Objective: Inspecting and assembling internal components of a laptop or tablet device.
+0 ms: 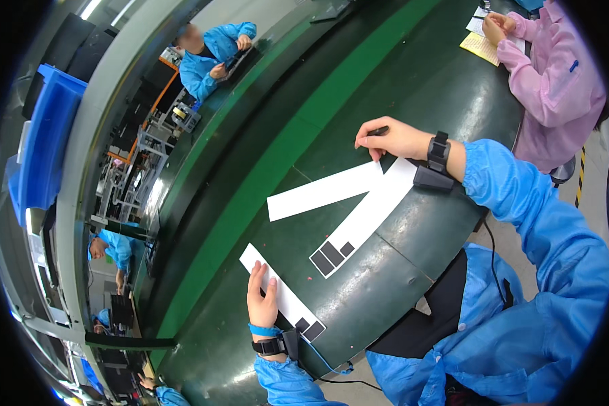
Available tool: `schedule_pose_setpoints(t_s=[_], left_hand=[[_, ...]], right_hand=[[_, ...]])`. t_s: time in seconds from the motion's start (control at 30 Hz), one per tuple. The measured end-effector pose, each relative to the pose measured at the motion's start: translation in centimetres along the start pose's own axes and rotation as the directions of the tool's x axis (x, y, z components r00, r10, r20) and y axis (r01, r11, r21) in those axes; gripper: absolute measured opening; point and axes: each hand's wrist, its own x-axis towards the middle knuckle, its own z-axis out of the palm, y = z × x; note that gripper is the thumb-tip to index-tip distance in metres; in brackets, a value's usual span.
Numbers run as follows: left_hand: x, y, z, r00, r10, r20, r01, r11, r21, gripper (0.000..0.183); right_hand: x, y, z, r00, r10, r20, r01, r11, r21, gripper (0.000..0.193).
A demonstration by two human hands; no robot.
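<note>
My right hand point(398, 141) is closed in a pinch around a slim black tool point(379, 131); whether it is a pen or tweezers I cannot tell. Its fingertips are at the upper right end of a blank white strip point(325, 192). Beside that lies a second white strip point(372, 215), with several dark grey rectangles point(330, 256) at its lower left end. My left hand point(262, 301) lies with fingers apart on a third, shorter white strip point(287, 296). Dark patches point(311, 329) show at that strip's near end, and the fingers cover part of it.
All three strips lie on a dark green table point(392, 284) with small reddish specks. A blue cord point(328, 364) runs from my left wristband. At the upper right, a person in pink point(548, 88) handles papers point(482, 47). Across the table sits a person in blue point(210, 57). Blue bins point(51, 145) stand far left.
</note>
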Motion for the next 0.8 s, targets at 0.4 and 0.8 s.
schedule_pose_setpoints(t_s=[0.4, 0.8], left_hand=[[0.3, 0.6, 0.2, 0.996, 0.011, -0.084, -0.022, 0.991, -0.131, 0.034], [-0.4, -6.0, 0.2, 0.987, 0.148, 0.056, -0.148, 0.989, 0.007, 0.045]], right_hand=[[-1.0, -2.1, -0.4, 0.996, -0.001, -0.091, -0.006, 0.997, -0.072, 0.027], [-7.1, -8.5, 3.6, 0.922, -0.359, 0.146, 0.361, 0.933, 0.014, 0.024]])
